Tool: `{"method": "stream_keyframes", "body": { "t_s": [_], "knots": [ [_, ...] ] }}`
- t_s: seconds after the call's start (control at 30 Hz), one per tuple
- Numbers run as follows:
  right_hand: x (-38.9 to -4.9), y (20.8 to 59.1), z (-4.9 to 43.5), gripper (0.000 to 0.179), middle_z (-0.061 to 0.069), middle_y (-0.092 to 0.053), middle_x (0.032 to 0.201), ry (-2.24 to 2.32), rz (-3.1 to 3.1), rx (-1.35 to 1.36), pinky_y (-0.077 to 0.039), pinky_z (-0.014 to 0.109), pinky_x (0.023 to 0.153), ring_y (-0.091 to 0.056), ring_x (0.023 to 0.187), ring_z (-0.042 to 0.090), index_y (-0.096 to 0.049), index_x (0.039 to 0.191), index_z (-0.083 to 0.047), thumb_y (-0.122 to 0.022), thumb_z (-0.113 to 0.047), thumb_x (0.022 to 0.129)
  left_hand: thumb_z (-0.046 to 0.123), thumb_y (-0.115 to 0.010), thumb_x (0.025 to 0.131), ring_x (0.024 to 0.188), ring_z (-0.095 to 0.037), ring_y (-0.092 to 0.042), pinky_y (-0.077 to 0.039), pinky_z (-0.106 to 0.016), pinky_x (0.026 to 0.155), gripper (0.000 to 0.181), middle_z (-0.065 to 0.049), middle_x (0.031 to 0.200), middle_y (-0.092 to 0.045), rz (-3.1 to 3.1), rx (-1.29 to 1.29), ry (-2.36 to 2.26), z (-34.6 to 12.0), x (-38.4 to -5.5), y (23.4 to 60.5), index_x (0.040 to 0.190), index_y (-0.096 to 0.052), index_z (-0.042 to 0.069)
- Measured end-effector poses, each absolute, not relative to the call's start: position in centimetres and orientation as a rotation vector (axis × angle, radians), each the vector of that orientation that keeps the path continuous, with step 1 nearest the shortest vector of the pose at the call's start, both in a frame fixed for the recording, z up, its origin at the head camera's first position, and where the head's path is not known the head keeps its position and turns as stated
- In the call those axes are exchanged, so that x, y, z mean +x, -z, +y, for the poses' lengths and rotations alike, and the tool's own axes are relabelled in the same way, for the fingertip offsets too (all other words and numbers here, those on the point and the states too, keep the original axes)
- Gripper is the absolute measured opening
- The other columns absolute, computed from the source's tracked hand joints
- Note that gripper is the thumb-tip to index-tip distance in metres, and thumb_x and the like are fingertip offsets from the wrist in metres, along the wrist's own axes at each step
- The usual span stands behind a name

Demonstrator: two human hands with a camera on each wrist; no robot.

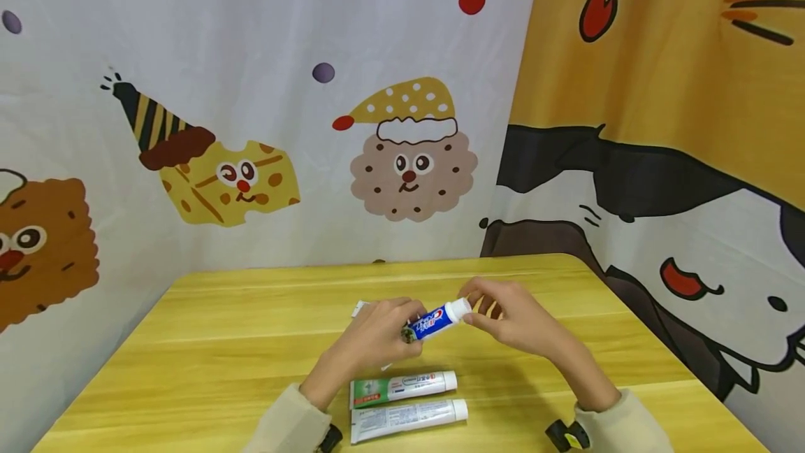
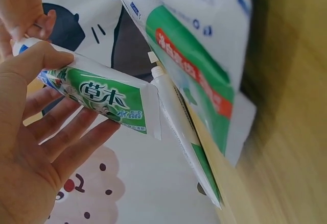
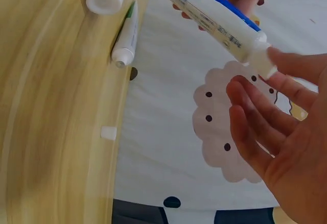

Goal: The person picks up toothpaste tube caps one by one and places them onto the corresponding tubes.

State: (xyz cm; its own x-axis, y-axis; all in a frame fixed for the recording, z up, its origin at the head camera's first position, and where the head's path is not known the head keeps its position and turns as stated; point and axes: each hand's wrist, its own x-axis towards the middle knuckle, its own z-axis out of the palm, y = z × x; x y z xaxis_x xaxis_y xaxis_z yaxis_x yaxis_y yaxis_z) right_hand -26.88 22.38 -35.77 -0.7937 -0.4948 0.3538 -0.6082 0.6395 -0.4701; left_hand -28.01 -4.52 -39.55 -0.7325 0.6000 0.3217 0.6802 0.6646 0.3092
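My left hand (image 1: 380, 334) grips a blue, green and white toothpaste tube (image 1: 434, 324) around its body, raised above the table and tilted with its cap end up to the right. The thumb and index finger of my right hand (image 1: 512, 317) pinch the tube's white cap (image 3: 261, 63); its other fingers are loosely bent. Two more toothpaste tubes, one green and white (image 1: 405, 388) and one mostly white (image 1: 409, 421), lie side by side below the hands, caps to the right. Partly hidden behind my left hand is another toothpaste tube (image 3: 125, 45), its narrow nozzle bare.
On the wooden table (image 1: 251, 341), a small loose white cap (image 3: 108, 132) lies beyond the bare nozzle. A curtain (image 1: 251, 54) printed with cartoon figures hangs behind the table's far edge and along its right side.
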Motion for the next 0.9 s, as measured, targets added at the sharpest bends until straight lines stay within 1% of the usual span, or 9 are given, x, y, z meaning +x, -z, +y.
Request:
{"method": "stream_keyframes", "body": {
  "t_s": [0.13, 0.23, 0.3, 0.4, 0.5, 0.57, 0.67, 0.8, 0.9],
  "knots": [
    [-26.92, 35.88, 22.27, 0.011, -0.015, -0.065, 0.077, -0.804, -2.678, 0.917, -0.053, 0.022, 0.063, -0.058, 0.068, 0.000, -0.066, 0.097, -0.026, -0.070, -0.036, 0.098, 0.028, -0.080, 0.085, 0.071, 0.000, -0.057, -0.048, -0.017, 0.064, 0.034, 0.008, 0.098, -0.072, -2.684, -1.047, 0.591, -4.50, -27.97, 39.50, 0.117, -0.072, 0.019],
    [-26.76, 35.88, 22.21, 0.031, -0.018, -0.057, 0.066, -0.727, -2.709, 0.819, -0.046, 0.022, 0.059, -0.051, 0.060, 0.000, -0.063, 0.076, -0.029, -0.062, -0.047, 0.101, 0.028, -0.080, 0.085, 0.072, -0.001, -0.056, -0.047, -0.017, 0.064, 0.034, 0.008, 0.099, -0.072, -2.685, -1.060, 0.594, -4.48, -27.87, 39.51, 0.117, -0.072, 0.019],
    [-26.67, 35.85, 22.22, 0.038, -0.019, -0.055, 0.062, -0.680, -2.724, 0.754, -0.043, 0.022, 0.058, -0.050, 0.059, 0.000, -0.061, 0.071, -0.030, -0.060, -0.052, 0.101, 0.028, -0.080, 0.086, 0.072, 0.000, -0.056, -0.047, -0.017, 0.064, 0.035, 0.007, 0.099, -0.072, -2.683, -1.069, 0.606, -4.45, -27.82, 39.50, 0.118, -0.071, 0.018],
    [-26.54, 35.75, 22.32, 0.029, -0.020, -0.058, 0.067, -0.664, -2.712, 0.722, -0.044, 0.022, 0.060, -0.052, 0.061, -0.001, -0.064, 0.080, -0.028, -0.065, -0.051, 0.098, 0.029, -0.080, 0.086, 0.072, 0.000, -0.056, -0.047, -0.017, 0.064, 0.034, 0.008, 0.100, -0.072, -2.682, -1.073, 0.618, -4.39, -27.79, 39.44, 0.118, -0.071, 0.018],
    [-26.53, 35.68, 22.45, 0.017, -0.017, -0.065, 0.076, -0.717, -2.675, 0.802, -0.049, 0.021, 0.062, -0.057, 0.064, -0.002, -0.066, 0.100, -0.025, -0.072, -0.040, 0.095, 0.029, -0.080, 0.086, 0.071, 0.000, -0.056, -0.047, -0.017, 0.062, 0.033, 0.009, 0.098, -0.071, -2.687, -1.074, 0.614, -4.33, -27.80, 39.42, 0.117, -0.071, 0.019],
    [-26.50, 35.63, 22.53, 0.017, -0.015, -0.066, 0.079, -0.756, -2.648, 0.871, -0.051, 0.021, 0.061, -0.057, 0.063, -0.002, -0.065, 0.105, -0.023, -0.073, -0.033, 0.095, 0.028, -0.079, 0.086, 0.070, 0.000, -0.055, -0.046, -0.017, 0.062, 0.033, 0.009, 0.098, -0.070, -2.689, -1.079, 0.612, -4.29, -27.79, 39.40, 0.116, -0.071, 0.019],
    [-26.61, 35.68, 22.58, 0.009, -0.015, -0.064, 0.075, -0.781, -2.631, 0.922, -0.050, 0.022, 0.060, -0.055, 0.062, -0.002, -0.065, 0.096, -0.025, -0.069, -0.033, 0.099, 0.028, -0.079, 0.085, 0.069, 0.000, -0.054, -0.046, -0.016, 0.061, 0.033, 0.009, 0.097, -0.070, -2.680, -1.093, 0.597, -4.27, -27.80, 39.40, 0.116, -0.071, 0.019],
    [-26.72, 35.79, 22.44, 0.031, -0.018, -0.060, 0.067, -0.745, -2.665, 0.878, -0.047, 0.022, 0.057, -0.053, 0.059, -0.003, -0.062, 0.077, -0.027, -0.057, -0.039, 0.105, 0.027, -0.079, 0.085, 0.068, 0.001, -0.053, -0.045, -0.015, 0.060, 0.035, 0.008, 0.099, -0.071, -2.670, -1.120, 0.571, -4.09, -27.67, 39.29, 0.117, -0.071, 0.018],
    [-26.71, 35.78, 22.36, 0.039, -0.019, -0.058, 0.063, -0.685, -2.701, 0.808, -0.044, 0.022, 0.056, -0.052, 0.057, -0.003, -0.061, 0.072, -0.028, -0.053, -0.042, 0.107, 0.027, -0.079, 0.085, 0.067, 0.001, -0.053, -0.045, -0.015, 0.060, 0.036, 0.008, 0.099, -0.071, -2.672, -1.128, 0.574, -3.98, -27.54, 39.26, 0.119, -0.071, 0.018]
  ]
}}
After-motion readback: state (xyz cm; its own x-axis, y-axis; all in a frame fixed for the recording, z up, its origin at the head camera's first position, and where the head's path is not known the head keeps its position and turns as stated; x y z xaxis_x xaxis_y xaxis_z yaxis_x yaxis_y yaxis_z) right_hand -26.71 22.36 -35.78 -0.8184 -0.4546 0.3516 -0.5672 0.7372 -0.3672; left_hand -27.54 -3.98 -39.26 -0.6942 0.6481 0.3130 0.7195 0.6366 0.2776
